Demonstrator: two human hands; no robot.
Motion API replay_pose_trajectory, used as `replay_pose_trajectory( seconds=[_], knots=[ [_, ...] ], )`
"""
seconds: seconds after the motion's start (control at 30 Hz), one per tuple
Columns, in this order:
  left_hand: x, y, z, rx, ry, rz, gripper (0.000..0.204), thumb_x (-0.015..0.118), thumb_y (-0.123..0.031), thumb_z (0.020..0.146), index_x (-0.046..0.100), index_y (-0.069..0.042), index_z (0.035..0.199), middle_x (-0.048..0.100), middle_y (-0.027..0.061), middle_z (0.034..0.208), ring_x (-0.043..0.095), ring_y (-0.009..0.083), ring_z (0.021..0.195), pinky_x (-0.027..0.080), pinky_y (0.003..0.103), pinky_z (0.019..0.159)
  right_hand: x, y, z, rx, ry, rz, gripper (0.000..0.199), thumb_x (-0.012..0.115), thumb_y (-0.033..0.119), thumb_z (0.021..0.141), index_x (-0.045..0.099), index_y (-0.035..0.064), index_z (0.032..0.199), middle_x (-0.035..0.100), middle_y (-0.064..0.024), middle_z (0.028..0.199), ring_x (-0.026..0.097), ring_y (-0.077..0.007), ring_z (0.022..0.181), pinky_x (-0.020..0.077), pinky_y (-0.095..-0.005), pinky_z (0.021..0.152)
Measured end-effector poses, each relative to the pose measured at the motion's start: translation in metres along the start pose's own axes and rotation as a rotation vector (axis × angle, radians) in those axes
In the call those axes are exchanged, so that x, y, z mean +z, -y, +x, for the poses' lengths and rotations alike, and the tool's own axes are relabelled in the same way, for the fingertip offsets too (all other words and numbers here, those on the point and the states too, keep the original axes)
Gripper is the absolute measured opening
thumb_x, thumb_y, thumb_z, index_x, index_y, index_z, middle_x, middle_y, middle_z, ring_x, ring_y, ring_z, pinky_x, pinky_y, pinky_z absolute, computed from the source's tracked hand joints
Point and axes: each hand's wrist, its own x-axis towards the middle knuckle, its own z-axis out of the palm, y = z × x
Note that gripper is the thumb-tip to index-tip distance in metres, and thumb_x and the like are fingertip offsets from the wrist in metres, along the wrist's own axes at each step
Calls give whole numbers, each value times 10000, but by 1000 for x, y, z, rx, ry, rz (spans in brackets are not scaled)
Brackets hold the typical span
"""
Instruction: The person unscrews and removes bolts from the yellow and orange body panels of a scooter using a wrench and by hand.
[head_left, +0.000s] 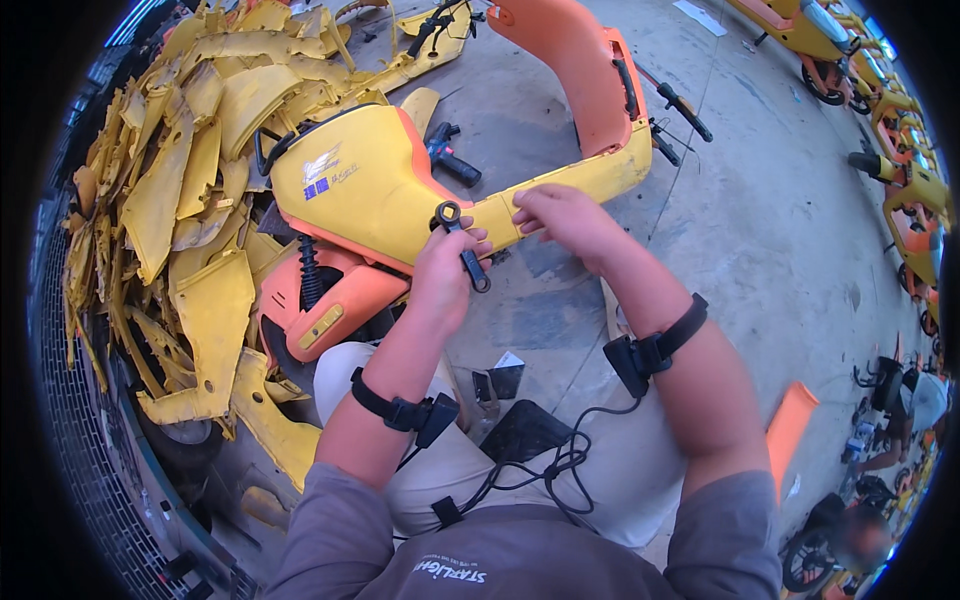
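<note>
A yellow and orange electric scooter (365, 185) stands in front of me, its side panel toward my knees. My left hand (445, 270) is closed round a black ring-ended wrench (473, 262), whose ring end points up in front of the yellow panel. To its right, my right hand (568, 222) is over the scooter's low yellow footboard side (580, 183). Its fingers are bent and somewhat apart, with nothing visible in them; I cannot tell whether the fingertips touch the panel. Beyond the footboard, a black and blue power tool (452, 156) lies on the floor.
Broken yellow body panels (205, 170) are heaped at the left. More yellow scooters (908, 205) line the far right, and a person (905, 410) is near them. An orange panel piece (792, 428) lies right of my arm. Cables (560, 458) join the straps on my forearms.
</note>
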Motion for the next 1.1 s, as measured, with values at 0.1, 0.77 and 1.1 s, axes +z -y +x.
replay_pose_trajectory(
  seconds=[0.1, 0.77, 1.1],
  knots=[
    [-1, 5, 5, 19, 61, -6, 478, 464, 23, 757, 474, 3, 1234, 567, 120, 1099, 575, 229, 1030, 482, 341, 852, 15, -19, 5, -52, 67, -308, 499, 593, 256, 851, 572, -58, 1238, 672, -142, 1050, 645, -227, 953, 496, -314, 864],
    [-12, 8, 13, -41, 91, -26, 662, 385, 106, 638, 431, 54, 1296, 549, 160, 1205, 557, 250, 1116, 452, 336, 944, 49, -12, 6, 44, 92, -196, 580, 672, 196, 773, 505, -75, 1257, 668, -135, 1067, 655, -201, 952, 513, -285, 829],
    [-11, 6, 10, -9, 139, -102, 741, 389, 101, 613, 394, 61, 1353, 542, 139, 1168, 564, 222, 1067, 434, 248, 832, 49, -28, 18, -2, 194, -13, 451, 635, 143, 785, 596, -26, 1201, 662, -119, 1041, 620, -183, 950, 478, -293, 827]
  ],
)
